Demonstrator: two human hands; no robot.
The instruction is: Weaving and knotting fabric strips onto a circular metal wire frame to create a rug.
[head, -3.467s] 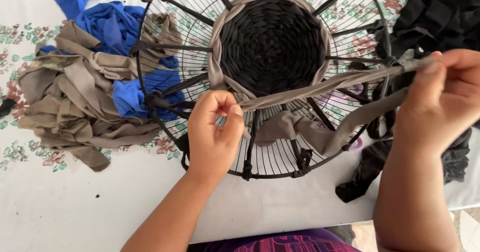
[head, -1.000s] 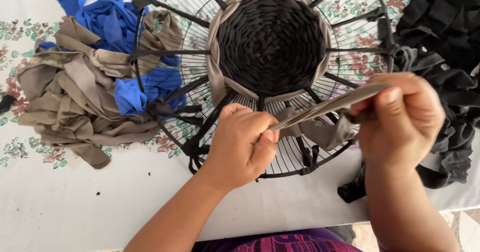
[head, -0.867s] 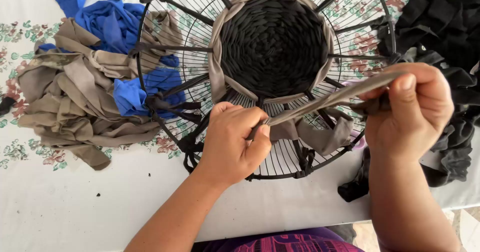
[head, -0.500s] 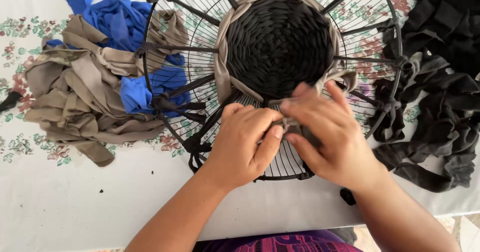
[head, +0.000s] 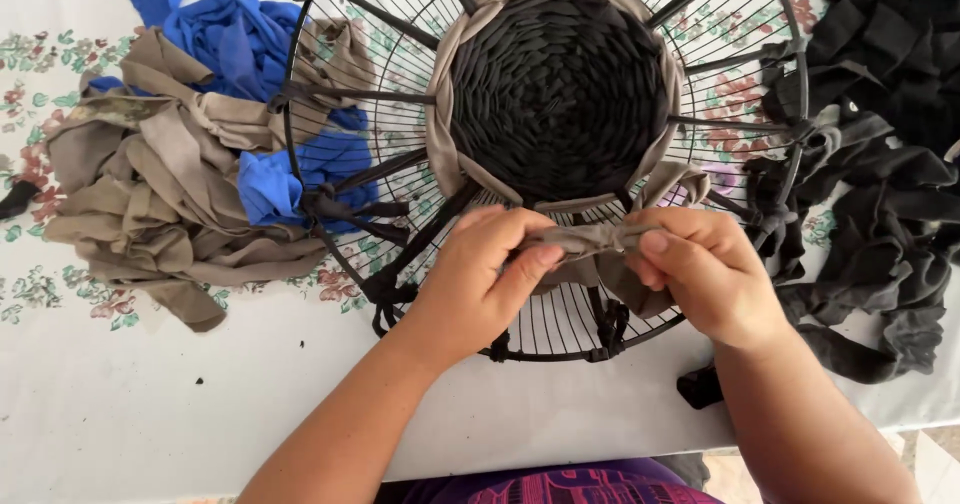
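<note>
A round black wire fan guard point(head: 330, 59) lies on the table, its centre woven with black fabric strips point(head: 560, 84) and ringed by a taupe strip. My left hand point(head: 475, 284) and my right hand point(head: 700, 274) meet over the guard's near side. Both pinch the same short stretch of taupe fabric strip point(head: 590, 239) between thumb and fingers, just below the woven centre. The strip's loose end hangs under my right hand against the wires.
A heap of taupe strips point(head: 150, 194) mixed with blue fabric strips point(head: 230, 34) lies at the left. A pile of black fabric strips point(head: 880, 164) lies at the right. All rest on a white floral tablecloth point(head: 150, 404), whose front edge runs near my body.
My right hand, which held the taupe strip stretched out to the right, has come in to the left hand. The two hands now hold the strip close together.
</note>
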